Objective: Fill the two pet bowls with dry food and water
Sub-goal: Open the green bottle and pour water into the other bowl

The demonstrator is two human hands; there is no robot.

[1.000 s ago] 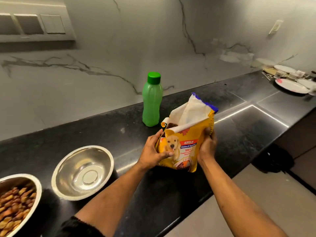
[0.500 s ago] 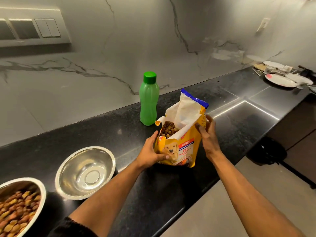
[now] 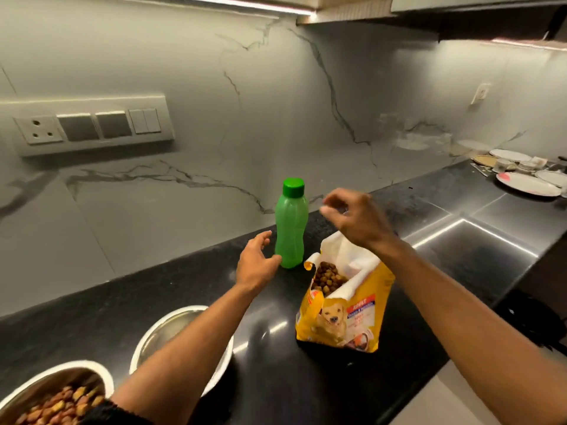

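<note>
Upright, capped green bottle (image 3: pixel 291 223)

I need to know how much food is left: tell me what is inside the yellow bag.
The open yellow bag shows brown kibble near its mouth. How deep it goes is hidden by the bag's walls.
</note>
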